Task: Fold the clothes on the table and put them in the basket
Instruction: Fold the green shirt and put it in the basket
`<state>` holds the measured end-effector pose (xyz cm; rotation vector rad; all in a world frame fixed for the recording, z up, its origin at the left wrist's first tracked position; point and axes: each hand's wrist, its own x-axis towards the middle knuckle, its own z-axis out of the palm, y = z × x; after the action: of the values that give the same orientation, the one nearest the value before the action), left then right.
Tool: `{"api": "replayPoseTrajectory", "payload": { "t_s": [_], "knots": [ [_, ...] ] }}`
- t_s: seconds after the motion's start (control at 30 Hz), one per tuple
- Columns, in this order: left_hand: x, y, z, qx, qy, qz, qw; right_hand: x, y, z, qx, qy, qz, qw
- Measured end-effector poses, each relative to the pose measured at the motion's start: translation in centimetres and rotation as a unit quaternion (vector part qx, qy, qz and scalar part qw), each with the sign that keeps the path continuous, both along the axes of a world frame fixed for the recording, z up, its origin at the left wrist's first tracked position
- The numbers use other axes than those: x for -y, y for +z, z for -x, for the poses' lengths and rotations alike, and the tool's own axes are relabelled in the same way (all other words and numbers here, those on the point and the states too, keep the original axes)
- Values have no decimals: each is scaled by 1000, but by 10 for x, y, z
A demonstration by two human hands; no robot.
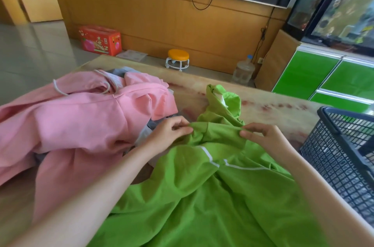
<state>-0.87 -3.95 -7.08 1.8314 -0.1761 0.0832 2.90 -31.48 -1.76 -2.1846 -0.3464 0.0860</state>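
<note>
Both forearms reach in from the near edge and converge toward mid-worktop (273,109).

Left hand (168,131): forearm runs diagonally from lower left and the wrist is straight. The fingers (182,128) are curled, with thumb and fingertips clamped on the left end of a raised fold in the green garment (202,196).

Right hand (265,137): forearm enters from lower right, lying over the garment's right side. Its fingers (249,134) are curled and pinch the right end of the same fold. The hands are apart, with the fold stretched between them.

The green garment lies crumpled and unfolded on the worktop, spreading from the hands to the near edge.

A pink hoodie (81,121) is piled at left over grey cloth (125,69), touching the left forearm.

The dark mesh basket (344,155) stands at the worktop's right edge, beside the right forearm.
</note>
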Motion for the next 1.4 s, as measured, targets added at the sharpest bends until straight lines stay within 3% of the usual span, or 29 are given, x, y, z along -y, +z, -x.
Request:
{"api": "replayPoseTrajectory", "payload": {
  "t_s": [0.2,0.3,0.37,0.47,0.53,0.63,0.73,0.87,0.97,1.07,1.17,1.27,1.4],
  "knots": [
    [-9,69,-6,141,85,-11,986,-34,17,-8,51,-21,-88,995],
    [-28,112,-13,196,124,-94,968,-59,33,-15,74,-15,-114,991],
    [-42,143,-13,252,147,-174,940,-77,44,-17,88,0,-132,987],
    [-61,186,-10,337,175,-360,852,-106,54,-22,102,15,-142,984],
    [-75,197,-10,329,190,-434,817,-126,52,-25,98,29,-148,984],
    [-101,172,-13,242,207,-493,810,-151,36,-27,82,39,-124,988],
    [-129,132,-5,145,240,-485,828,-164,14,-26,76,64,-53,994],
    [-151,118,4,127,273,-441,845,-181,-7,-31,62,79,-2,995],
    [-156,123,10,108,249,-381,884,-200,-14,-36,43,93,8,995],
    [-165,125,16,32,188,-330,924,-218,-19,-46,54,78,41,995],
    [-176,122,18,-5,181,-340,923,-225,-19,-52,82,21,36,996],
    [-181,118,17,85,249,-303,916,-227,-2,-54,129,-50,-27,990],
    [-180,130,15,169,374,-311,857,-242,37,-65,206,-74,-36,975]
  ]
}}
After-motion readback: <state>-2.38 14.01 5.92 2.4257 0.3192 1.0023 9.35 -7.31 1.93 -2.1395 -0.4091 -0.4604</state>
